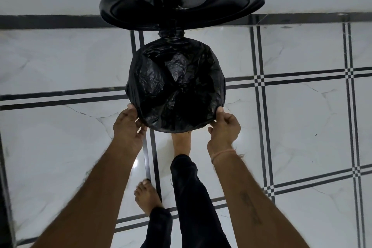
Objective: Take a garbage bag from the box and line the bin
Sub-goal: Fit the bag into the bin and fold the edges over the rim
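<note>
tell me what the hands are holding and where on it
Both hands hold the black garbage bag at its edge, folded over the bin's near rim: left hand at the near-left, right hand at the near-right.

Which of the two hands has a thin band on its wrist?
The right hand, gripping the bag's near-right edge, has it; the left hand wrist is bare.

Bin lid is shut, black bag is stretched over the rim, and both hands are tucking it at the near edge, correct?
Not quite: the head view shows the lid standing open. The black bag does cover the rim, with the left hand and right hand at its near edge.
</note>
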`<state>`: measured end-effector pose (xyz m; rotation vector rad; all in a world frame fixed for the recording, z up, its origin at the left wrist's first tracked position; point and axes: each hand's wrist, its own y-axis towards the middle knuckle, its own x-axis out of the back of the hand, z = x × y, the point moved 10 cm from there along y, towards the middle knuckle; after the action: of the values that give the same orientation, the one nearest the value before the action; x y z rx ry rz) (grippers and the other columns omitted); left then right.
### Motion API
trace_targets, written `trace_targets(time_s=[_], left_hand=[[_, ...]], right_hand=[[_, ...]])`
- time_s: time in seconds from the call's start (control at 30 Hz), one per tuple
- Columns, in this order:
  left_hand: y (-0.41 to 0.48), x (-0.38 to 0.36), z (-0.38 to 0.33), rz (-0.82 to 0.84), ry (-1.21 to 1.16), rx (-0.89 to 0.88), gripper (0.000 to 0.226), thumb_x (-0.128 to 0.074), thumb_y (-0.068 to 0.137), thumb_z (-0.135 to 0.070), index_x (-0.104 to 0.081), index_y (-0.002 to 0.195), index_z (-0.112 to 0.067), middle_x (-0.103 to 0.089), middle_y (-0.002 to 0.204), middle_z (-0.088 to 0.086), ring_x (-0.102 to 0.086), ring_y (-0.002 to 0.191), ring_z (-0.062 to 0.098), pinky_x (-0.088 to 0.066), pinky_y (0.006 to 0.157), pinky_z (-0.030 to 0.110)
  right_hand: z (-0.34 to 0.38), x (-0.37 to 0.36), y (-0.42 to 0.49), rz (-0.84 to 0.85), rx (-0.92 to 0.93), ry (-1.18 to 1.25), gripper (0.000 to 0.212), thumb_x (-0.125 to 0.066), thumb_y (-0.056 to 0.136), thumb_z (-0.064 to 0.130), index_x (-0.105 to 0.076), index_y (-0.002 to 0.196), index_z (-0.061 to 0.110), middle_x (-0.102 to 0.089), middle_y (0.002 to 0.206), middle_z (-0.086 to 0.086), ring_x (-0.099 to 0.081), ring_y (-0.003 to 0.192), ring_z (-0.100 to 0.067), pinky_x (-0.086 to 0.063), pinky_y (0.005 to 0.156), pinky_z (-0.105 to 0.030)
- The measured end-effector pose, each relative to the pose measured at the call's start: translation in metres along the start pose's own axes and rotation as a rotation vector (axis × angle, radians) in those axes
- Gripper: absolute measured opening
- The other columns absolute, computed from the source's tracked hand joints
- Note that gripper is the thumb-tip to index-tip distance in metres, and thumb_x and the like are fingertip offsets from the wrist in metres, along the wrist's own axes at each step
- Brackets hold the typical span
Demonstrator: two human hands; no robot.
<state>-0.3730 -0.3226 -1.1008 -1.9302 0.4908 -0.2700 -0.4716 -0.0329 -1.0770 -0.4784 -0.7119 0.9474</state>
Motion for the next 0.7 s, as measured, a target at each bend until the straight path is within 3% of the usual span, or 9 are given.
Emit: trace_targets(time_s=[0.07,0.17,0.27,0.4,0.5,0.6,0.7], left_hand=[[0.002,0.001,0.001,-0.006,-0.002,-0.002,0.02,-0.061,0.101,-0.042,-0.065,0.101,-0.023,-0.073,0.105,-0.006,-0.069,0.096,0.013,-0.054,0.081,0.029],[0.004,0.001,0.004,0.001,-0.018,0.009,0.021,-0.06,0.101,-0.043,-0.066,0.102,-0.023,-0.073,0.104,-0.006,-0.069,0.096,0.013,-0.054,0.08,0.029],[0.006,0.002,0.007,0.01,-0.03,0.034,0.021,-0.061,0.101,-0.042,-0.067,0.104,-0.022,-0.073,0.108,-0.005,-0.069,0.098,0.014,-0.054,0.08,0.03],[0.006,0.002,0.007,0.026,-0.038,0.064,0.024,-0.061,0.101,-0.043,-0.068,0.107,-0.021,-0.074,0.112,-0.003,-0.069,0.104,0.016,-0.055,0.08,0.031],[0.002,-0.005,0.0,0.042,-0.037,0.02,0.036,-0.059,0.099,-0.052,-0.07,0.115,-0.022,-0.075,0.113,-0.005,-0.07,0.106,0.014,-0.057,0.088,0.032],[-0.002,-0.002,-0.009,-0.024,-0.008,-0.03,0.021,-0.066,0.099,-0.043,-0.068,0.101,-0.022,-0.075,0.102,-0.005,-0.07,0.096,0.013,-0.057,0.089,0.031],[0.001,0.006,-0.013,-0.089,0.012,-0.01,0.016,-0.069,0.098,-0.036,-0.067,0.096,-0.021,-0.074,0.095,-0.004,-0.068,0.089,0.013,-0.056,0.08,0.028]], right_hand=[[0.0,0.002,0.0,-0.046,0.008,-0.028,0.031,-0.068,0.101,0.032,-0.057,0.078,0.013,-0.075,0.086,-0.008,-0.072,0.072,-0.023,-0.05,0.057,-0.032],[-0.004,-0.004,0.007,0.0,-0.157,0.07,0.032,-0.06,0.105,0.035,-0.06,0.084,0.012,-0.075,0.092,-0.001,-0.069,0.079,-0.02,-0.047,0.059,-0.027],[-0.005,-0.02,0.023,0.069,-0.317,0.167,0.032,-0.06,0.105,0.037,-0.071,0.101,0.007,-0.074,0.097,-0.003,-0.07,0.088,-0.019,-0.06,0.072,-0.027],[0.009,-0.026,0.029,0.108,-0.301,0.142,0.048,-0.053,0.107,0.044,-0.068,0.128,0.003,-0.074,0.106,-0.005,-0.07,0.087,-0.018,-0.06,0.076,-0.029],[0.022,-0.024,0.028,0.219,-0.239,0.097,0.047,-0.055,0.102,0.056,-0.072,0.116,0.014,-0.076,0.105,0.003,-0.071,0.091,-0.014,-0.057,0.082,-0.027],[0.023,-0.023,0.031,0.228,-0.217,0.017,0.022,-0.07,0.099,0.037,-0.065,0.091,0.017,-0.073,0.1,0.0,-0.066,0.084,-0.015,-0.051,0.073,-0.027],[0.018,-0.028,0.037,0.184,-0.273,0.055,0.017,-0.069,0.1,0.031,-0.07,0.094,0.016,-0.074,0.105,-0.003,-0.067,0.088,-0.018,-0.053,0.069,-0.026]])
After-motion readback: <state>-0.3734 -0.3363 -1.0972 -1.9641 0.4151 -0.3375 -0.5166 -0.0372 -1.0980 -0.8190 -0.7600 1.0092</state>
